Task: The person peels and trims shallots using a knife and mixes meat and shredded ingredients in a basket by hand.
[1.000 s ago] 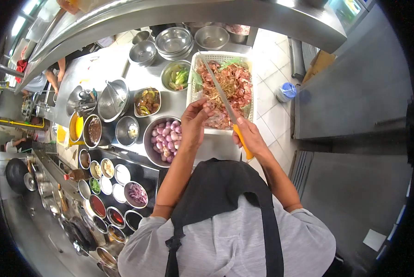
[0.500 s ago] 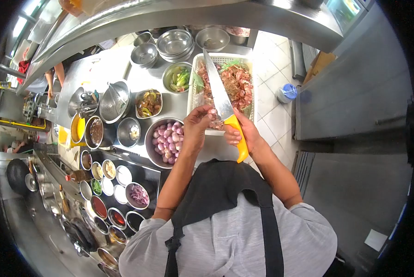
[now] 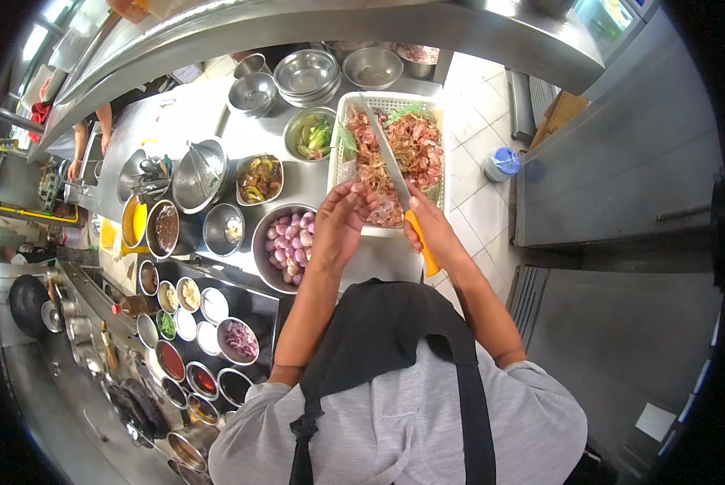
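My right hand (image 3: 432, 232) is wrapped round the orange handle of a kitchen knife (image 3: 389, 156), whose long blade points away from me and to the left, over a white basket (image 3: 337, 113). Reddish peelings (image 3: 417, 149) and some green leaves fill that basket. To the left of the blade, my left hand (image 3: 345, 214) is closed with its fingers bent in towards the thumb; whatever is in them is too small to name. Beside my left wrist stands a metal bowl (image 3: 257, 257) of peeled purple shallots (image 3: 288, 241).
Left of the basket are a bowl of green vegetables (image 3: 314, 136), stacked metal bowls (image 3: 307, 74) and a dish of dark cooked food (image 3: 259, 179). Small sauce containers (image 3: 171, 360) sit lower left. Another person's arms (image 3: 90, 141) show at far left. A steel shelf (image 3: 338, 26) crosses above.
The knife has turned and moved slightly right, away from my left hand, its blade now seen more edge-on. My left hand has tilted, its fingers apart from the blade.
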Available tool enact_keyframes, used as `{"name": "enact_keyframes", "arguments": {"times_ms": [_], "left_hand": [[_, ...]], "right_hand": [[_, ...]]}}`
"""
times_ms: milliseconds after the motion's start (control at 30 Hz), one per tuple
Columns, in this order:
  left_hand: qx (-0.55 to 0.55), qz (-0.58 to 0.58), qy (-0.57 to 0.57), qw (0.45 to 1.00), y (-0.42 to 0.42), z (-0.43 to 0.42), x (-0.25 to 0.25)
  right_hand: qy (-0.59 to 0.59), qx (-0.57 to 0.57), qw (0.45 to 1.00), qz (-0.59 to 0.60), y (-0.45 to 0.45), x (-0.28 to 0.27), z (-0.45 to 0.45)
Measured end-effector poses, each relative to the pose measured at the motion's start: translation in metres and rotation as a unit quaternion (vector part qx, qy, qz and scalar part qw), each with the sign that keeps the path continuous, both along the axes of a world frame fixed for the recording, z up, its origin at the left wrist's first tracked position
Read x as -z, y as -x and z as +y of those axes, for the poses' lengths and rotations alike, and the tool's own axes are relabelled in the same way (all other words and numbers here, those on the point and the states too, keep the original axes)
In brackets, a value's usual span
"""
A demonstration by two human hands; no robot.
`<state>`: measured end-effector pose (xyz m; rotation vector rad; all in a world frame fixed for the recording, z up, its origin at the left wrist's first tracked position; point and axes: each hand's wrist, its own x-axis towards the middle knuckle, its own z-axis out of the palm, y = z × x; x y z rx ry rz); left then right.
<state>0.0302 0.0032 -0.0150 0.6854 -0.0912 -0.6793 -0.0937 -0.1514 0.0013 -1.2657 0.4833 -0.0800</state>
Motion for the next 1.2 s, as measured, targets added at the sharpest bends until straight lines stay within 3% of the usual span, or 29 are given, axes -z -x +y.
{"name": "enact_keyframes", "arguments": {"times_ms": [100,233,333,400,1033,1133,1200], "left_hand": [[-0.006,0.044,0.002,0.999,0.0,-0.002,-0.006],[-0.018,0.046,-0.02,0.999,-0.003,-0.001,0.004],[-0.017,0.017,-0.021,0.999,-0.002,-0.001,0.003],[-0.033,0.032,-0.031,0.998,-0.002,-0.003,0.001],[-0.06,-0.013,-0.052,0.997,0.008,-0.001,-0.008],[-0.049,-0.087,-0.027,0.995,0.019,-0.002,-0.012],[-0.072,-0.058,-0.074,0.993,0.021,-0.007,-0.005]], "right_hand": [[0.101,-0.006,0.993,-0.06,0.002,0.009,0.001],[0.128,0.012,0.988,-0.09,0.009,0.017,0.005],[0.098,-0.056,0.992,-0.054,0.016,-0.009,0.002],[0.177,-0.102,0.975,-0.086,0.019,-0.006,0.0],[0.251,-0.118,0.959,-0.061,0.032,-0.034,0.009],[0.248,-0.122,0.96,-0.048,0.032,-0.037,0.008],[0.253,-0.115,0.96,-0.034,0.024,-0.034,0.008]]}}
